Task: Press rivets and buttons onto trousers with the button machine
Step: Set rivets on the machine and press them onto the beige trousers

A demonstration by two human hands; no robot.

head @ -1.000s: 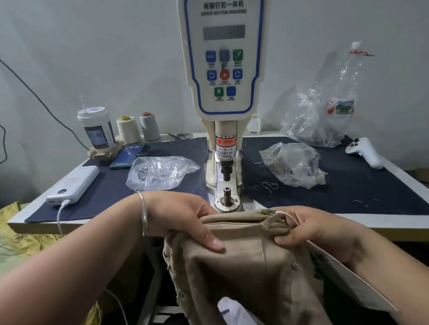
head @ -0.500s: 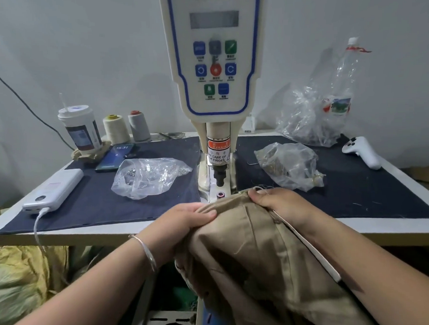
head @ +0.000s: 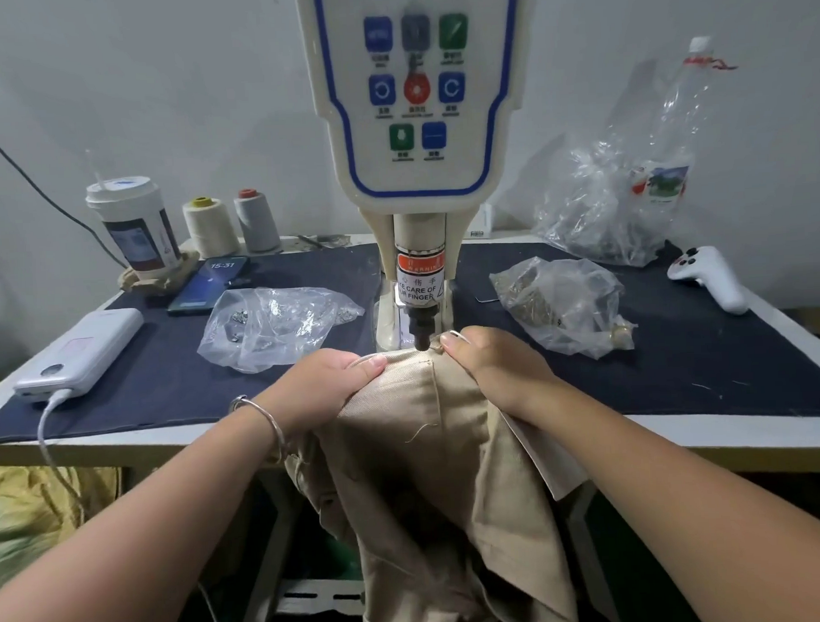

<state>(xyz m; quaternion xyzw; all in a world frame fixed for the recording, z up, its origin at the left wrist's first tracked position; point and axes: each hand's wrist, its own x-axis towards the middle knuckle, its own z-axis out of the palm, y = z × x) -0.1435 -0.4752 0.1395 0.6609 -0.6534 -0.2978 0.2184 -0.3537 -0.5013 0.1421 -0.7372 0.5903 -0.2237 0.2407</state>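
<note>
Beige trousers (head: 419, 451) hang over the table's front edge, their top edge pushed under the black punch (head: 421, 331) of the white button machine (head: 416, 122). My left hand (head: 322, 385) grips the cloth just left of the punch, thumb on top. My right hand (head: 490, 368) pinches the cloth's edge right of the punch, fingertips close to it. The lower die is hidden under the cloth. A clear bag of silver metal parts (head: 277, 328) lies to the left of the machine. A bag of brass-coloured parts (head: 563, 304) lies to the right.
The table carries a dark blue mat (head: 683, 369). On the left are a white power bank (head: 81, 353) with cable, a phone (head: 209, 284), a cup (head: 134, 228) and two thread cones (head: 230, 222). A white controller (head: 709, 276) and a crumpled plastic bag (head: 619, 198) sit right.
Both hands have carried the trousers' top edge forward and up onto the machine's die, under the punch. The view has come closer to the machine.
</note>
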